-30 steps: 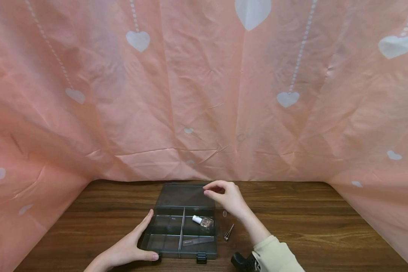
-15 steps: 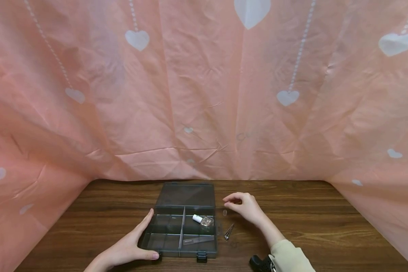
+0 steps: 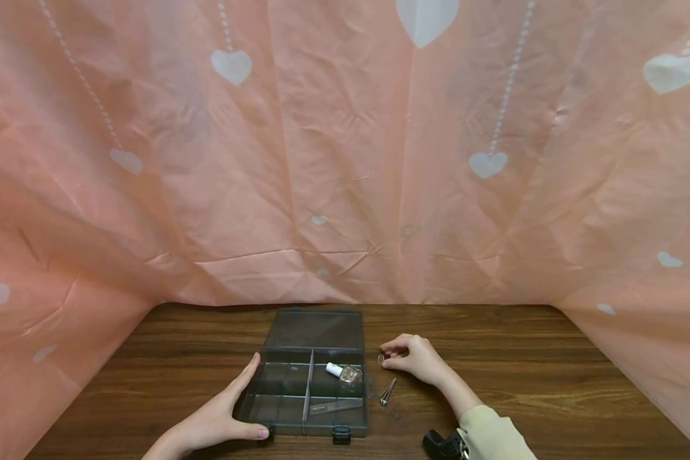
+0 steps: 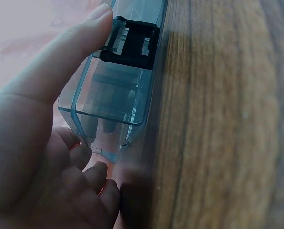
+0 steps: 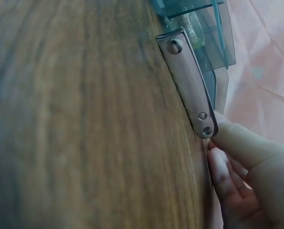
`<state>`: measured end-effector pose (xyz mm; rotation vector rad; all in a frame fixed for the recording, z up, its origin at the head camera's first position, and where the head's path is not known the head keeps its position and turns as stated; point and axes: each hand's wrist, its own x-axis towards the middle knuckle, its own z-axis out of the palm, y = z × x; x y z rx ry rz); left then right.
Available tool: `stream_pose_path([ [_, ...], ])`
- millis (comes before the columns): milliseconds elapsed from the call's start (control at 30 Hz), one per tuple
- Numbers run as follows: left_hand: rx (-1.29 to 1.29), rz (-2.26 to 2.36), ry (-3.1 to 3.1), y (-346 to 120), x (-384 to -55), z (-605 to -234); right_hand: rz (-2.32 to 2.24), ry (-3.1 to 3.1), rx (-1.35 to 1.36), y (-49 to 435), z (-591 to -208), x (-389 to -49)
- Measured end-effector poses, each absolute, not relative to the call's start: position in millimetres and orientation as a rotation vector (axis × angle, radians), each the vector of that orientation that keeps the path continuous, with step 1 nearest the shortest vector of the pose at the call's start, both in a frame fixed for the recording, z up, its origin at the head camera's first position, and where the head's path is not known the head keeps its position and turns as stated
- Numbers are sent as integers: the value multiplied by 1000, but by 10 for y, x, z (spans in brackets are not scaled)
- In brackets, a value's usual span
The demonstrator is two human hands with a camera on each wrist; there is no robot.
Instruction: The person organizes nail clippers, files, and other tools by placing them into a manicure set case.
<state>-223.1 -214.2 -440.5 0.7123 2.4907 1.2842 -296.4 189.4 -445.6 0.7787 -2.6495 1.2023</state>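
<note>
My left hand (image 3: pixel 227 412) grips the left front corner of a smoky see-through organizer box (image 3: pixel 276 428), thumb by a black latch (image 4: pixel 132 43) and fingers along the side. Its lid (image 3: pixel 316 329) lies back, away from me. Right of the box, my right hand (image 3: pixel 416 361) has thumb and fingertips around a small clear rounded piece (image 3: pixel 381 360). In the right wrist view, this clear piece (image 5: pixel 220 88) rises beside the thumb, partly behind a silver nail clipper (image 5: pixel 187 81). The nail clipper lies on the table, nearer to me than the right hand.
Inside the box, a white-capped nail polish bottle (image 3: pixel 345 372) lies in the right back compartment. A slim flat clear strip (image 3: pixel 336 407) lies in front of it. A pale divider (image 3: pixel 307 390) parts left from right. A pink curtain (image 3: pixel 345 191) hangs behind the wooden table (image 3: pixel 523 383).
My right hand has moved right from over the box's lid, then down to the clear piece, its fingertips closing in on it. The left hand and box stay put.
</note>
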Motion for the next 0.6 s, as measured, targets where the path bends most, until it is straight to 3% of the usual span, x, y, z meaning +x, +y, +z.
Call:
stream_pose_path([
  [600,715,1271,2509,-2161,-2205,-4397,988,-2607,890,1817,-4441,-2951],
])
